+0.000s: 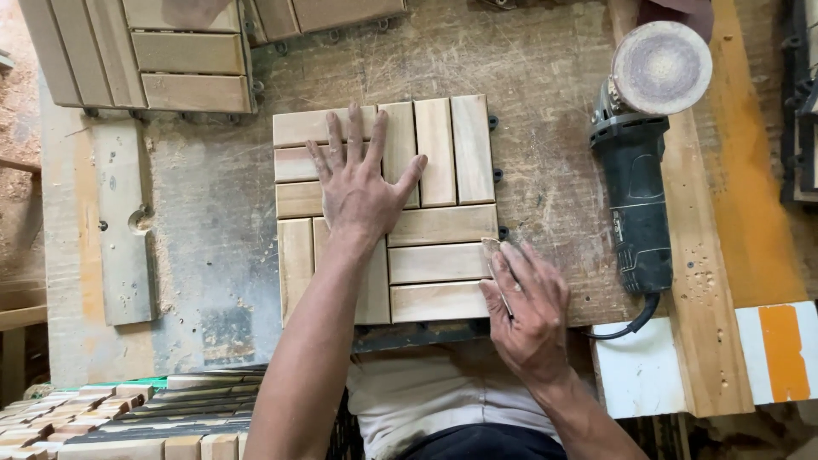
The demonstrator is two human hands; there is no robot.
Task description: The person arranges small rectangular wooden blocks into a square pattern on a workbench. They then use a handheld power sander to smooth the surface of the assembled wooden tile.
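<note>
An angle grinder (635,162) lies right of the wooden tile (388,209) on the dusty counter (213,230). Left hand (358,183) presses it, grip wide; right hand (528,311) pinches sandpaper (492,255) at its edge.

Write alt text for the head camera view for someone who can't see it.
A person's left hand presses flat on a square wooden slat tile on a dusty workbench, while the right hand rubs a small sanding piece along its right edge. An angle grinder lies to the right.

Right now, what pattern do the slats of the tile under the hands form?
Wood tile: pale slats in alternating blocks, basket-weave; head view.
</note>
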